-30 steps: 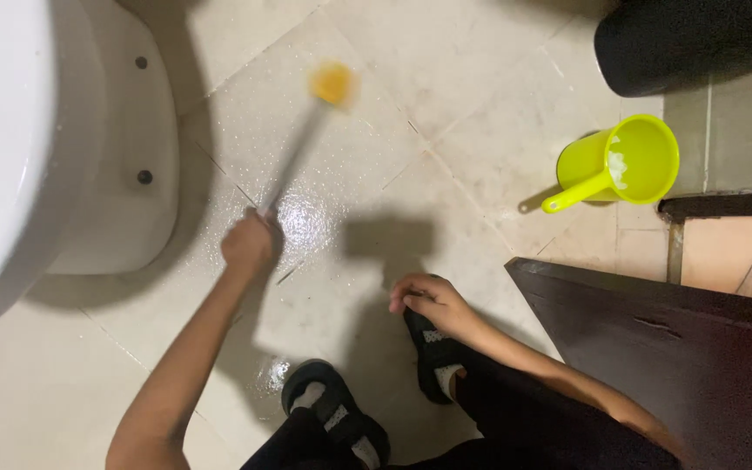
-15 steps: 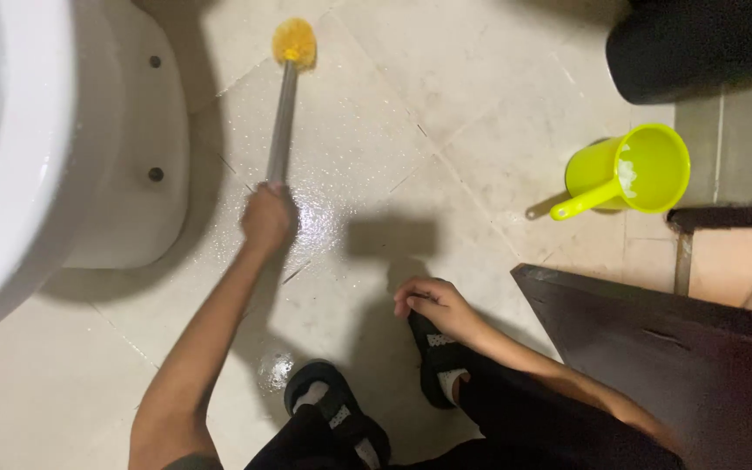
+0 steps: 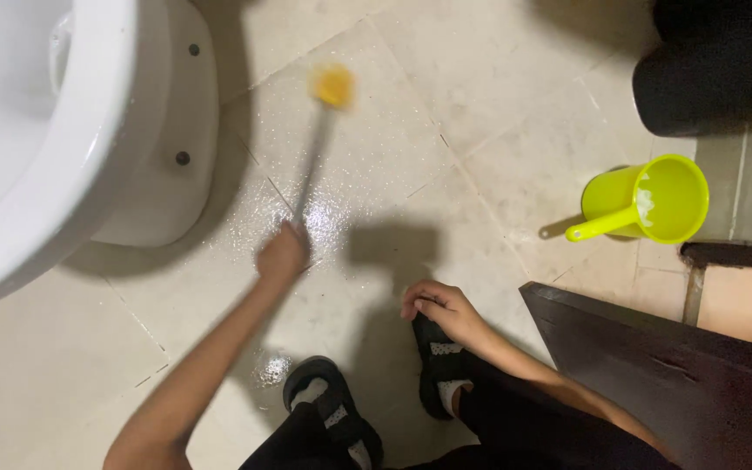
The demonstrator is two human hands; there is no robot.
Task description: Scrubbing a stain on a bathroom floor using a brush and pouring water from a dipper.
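A home bathroom: white toilet (image 3: 63,130) on a wet tiled floor (image 3: 498,148), with a yellow-green water dipper (image 3: 650,202) well right of the toilet.

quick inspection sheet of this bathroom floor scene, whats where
surface: pale tiled floor, wet and glistening beside the toilet base
job's things: long-handled brush with a yellow head, blurred, head on the floor near the toilet
clutter: lime-green dipper with a handle, standing on the floor at the right; a dark container behind it
hands: left hand closed on the brush handle's end; right hand empty, resting by the knee above a black sandal
cables: nothing seen
surroundings: dark door panel at lower right
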